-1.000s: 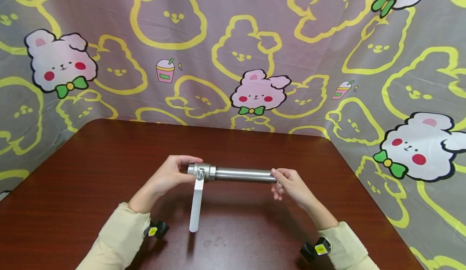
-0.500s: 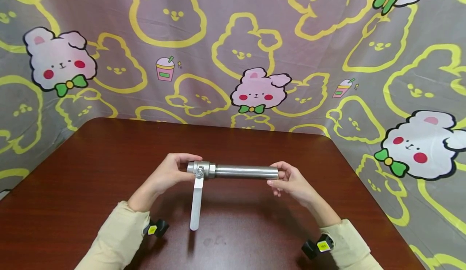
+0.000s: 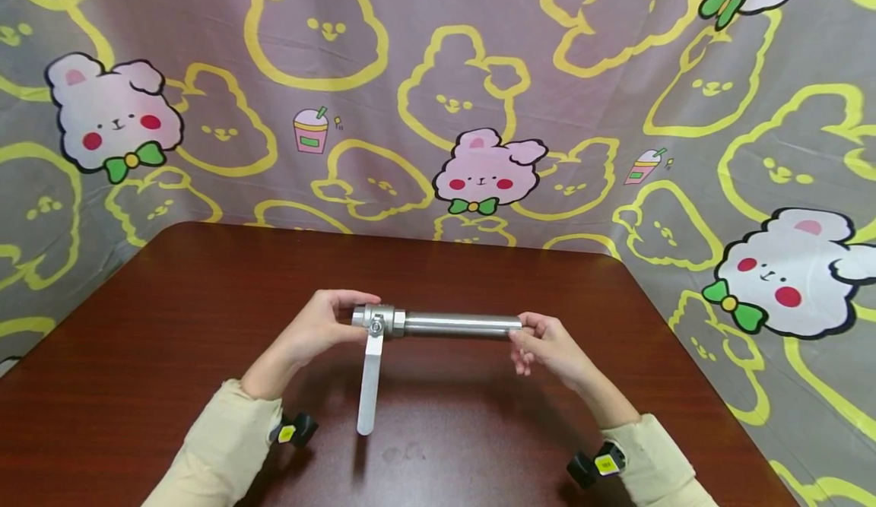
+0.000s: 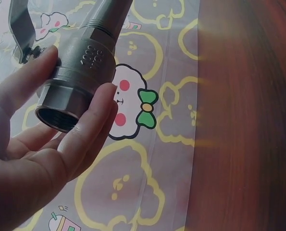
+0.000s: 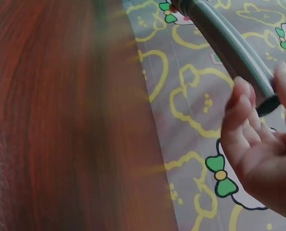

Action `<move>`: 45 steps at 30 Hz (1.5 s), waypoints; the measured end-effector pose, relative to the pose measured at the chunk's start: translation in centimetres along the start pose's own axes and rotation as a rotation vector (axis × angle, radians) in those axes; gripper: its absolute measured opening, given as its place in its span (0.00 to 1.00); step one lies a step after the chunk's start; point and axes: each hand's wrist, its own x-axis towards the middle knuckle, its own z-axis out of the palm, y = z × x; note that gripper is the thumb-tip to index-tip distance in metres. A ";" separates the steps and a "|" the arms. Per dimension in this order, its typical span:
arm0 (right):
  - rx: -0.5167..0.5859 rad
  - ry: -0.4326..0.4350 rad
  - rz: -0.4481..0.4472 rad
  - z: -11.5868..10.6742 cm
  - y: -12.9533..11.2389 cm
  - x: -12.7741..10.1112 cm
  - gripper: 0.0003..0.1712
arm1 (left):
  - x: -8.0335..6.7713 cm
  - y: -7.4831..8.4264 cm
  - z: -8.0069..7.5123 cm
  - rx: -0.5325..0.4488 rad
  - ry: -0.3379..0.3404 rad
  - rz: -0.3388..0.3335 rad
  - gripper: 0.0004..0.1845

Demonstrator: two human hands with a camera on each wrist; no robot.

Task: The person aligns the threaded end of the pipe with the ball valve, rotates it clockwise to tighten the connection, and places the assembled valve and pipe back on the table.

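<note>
My left hand grips the body of a metal ball valve by its left end, thumb in front and fingers behind. In the left wrist view the open threaded end of the valve faces the palm. A flat silver lever handle points down toward me. From the valve's right side runs a smooth steel pipe, held level above the table. My right hand pinches its far right end between thumb and fingers. The pipe's dark open mouth shows between them in the right wrist view.
The dark red-brown wooden table lies under both hands. A grey curtain with bunny drawings hangs behind it and along the sides. Each cuff carries a black wrist device, one at the left and one at the right.
The right thumb has slid from the top of the pipe's end down below it, then partly back up to its front. The left hand and the valve stay almost still.
</note>
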 end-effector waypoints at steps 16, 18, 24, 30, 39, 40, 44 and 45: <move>0.136 0.105 -0.034 0.4 -0.3 0.0 0.11 | 0.2 0.1 0.2 0.019 0.007 -0.010 0.23; 0.137 0.064 -0.056 0.2 -0.3 0.0 0.14 | 0.2 0.2 0.2 0.021 0.012 -0.009 0.23; 0.074 0.039 -0.044 0.0 -0.1 0.0 0.18 | 0.1 0.1 0.1 0.023 0.015 -0.013 0.23; 0.081 0.014 -0.051 -0.1 0.2 0.0 0.08 | 0.1 0.0 0.0 0.012 0.012 -0.013 0.23; 0.011 0.104 0.038 0.5 -0.2 0.2 0.15 | 0.2 -0.1 0.2 0.007 0.000 -0.019 0.23; 0.009 0.120 0.053 0.6 -0.2 0.2 0.15 | 0.2 0.0 0.2 0.009 -0.001 -0.018 0.23; 0.049 0.150 0.067 0.7 -0.4 0.2 0.12 | 0.3 0.0 0.2 0.019 0.001 -0.019 0.23; 0.064 0.146 0.062 0.7 -0.4 0.2 0.11 | 0.3 0.0 0.2 0.022 0.002 -0.018 0.23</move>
